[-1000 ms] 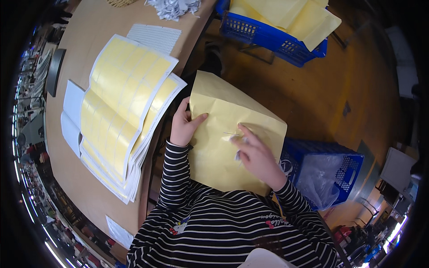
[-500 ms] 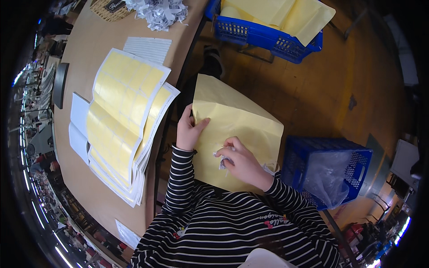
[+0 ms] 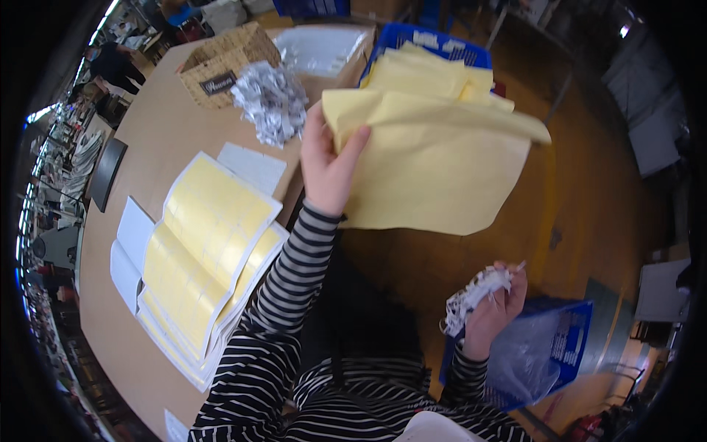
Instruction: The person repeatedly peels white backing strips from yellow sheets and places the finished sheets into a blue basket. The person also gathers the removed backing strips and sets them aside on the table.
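My left hand (image 3: 329,168) pinches a large yellow paper sheet (image 3: 434,166) by its left edge, thumb on top. The sheet hangs flat over the near side of a blue basket (image 3: 434,38), which holds more yellow sheets (image 3: 416,71). Lower right, my right hand (image 3: 499,313) is closed around a bunch of crumpled white paper strips (image 3: 475,292). It hovers over a blue crate (image 3: 578,346) lined with clear plastic (image 3: 524,361); the hand and forearm hide part of the crate.
On the brown table (image 3: 184,136) at left lie stacked yellow label sheets with white borders (image 3: 202,258). Farther back are a heap of white strips (image 3: 269,103), a woven basket (image 3: 239,55) and clear plastic packs (image 3: 317,50). A person (image 3: 114,66) stands far left.
My left hand has carried the yellow sheet up and away from my lap toward the blue basket. My right hand has moved off the sheet to the right with its strips. The view has shifted.
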`<state>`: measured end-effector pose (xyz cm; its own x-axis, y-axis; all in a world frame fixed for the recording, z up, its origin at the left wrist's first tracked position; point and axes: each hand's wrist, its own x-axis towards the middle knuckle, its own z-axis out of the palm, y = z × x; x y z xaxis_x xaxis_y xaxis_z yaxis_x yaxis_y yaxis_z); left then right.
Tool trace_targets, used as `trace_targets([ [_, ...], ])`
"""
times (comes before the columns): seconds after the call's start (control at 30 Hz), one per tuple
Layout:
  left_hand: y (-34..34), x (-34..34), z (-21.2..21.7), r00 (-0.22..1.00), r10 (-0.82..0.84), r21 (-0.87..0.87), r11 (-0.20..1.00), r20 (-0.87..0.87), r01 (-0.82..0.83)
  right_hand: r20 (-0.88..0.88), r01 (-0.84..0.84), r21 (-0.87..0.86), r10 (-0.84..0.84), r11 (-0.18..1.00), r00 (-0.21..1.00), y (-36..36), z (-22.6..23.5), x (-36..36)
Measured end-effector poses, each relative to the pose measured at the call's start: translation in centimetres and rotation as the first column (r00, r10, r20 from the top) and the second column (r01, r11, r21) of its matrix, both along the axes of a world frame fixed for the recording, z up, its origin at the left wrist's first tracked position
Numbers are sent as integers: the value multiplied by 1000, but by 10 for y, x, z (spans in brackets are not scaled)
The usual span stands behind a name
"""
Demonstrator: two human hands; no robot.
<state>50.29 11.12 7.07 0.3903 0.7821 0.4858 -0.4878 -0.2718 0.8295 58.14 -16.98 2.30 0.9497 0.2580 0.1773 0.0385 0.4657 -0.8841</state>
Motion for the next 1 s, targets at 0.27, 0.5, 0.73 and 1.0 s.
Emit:
trace_targets([
  [0.27,109,124,-86,929,166,-90,974,-329,-206,175,239,28,-240,971,955,2,16,-10],
  [0.5,-75,36,-157,812,-571,-167,818,-123,550,505,601,-31,-506,799,699,52,32,-19],
  [0.73,-154,-52,-93,818,-573,-421,754,-46,505,514,523,7,-452,852,729,103,50,-32],
  [1.0,-101,-101,-31,949,-300,-383,869,101,315,432,-70,-298,200,952,880,113,29,-94],
])
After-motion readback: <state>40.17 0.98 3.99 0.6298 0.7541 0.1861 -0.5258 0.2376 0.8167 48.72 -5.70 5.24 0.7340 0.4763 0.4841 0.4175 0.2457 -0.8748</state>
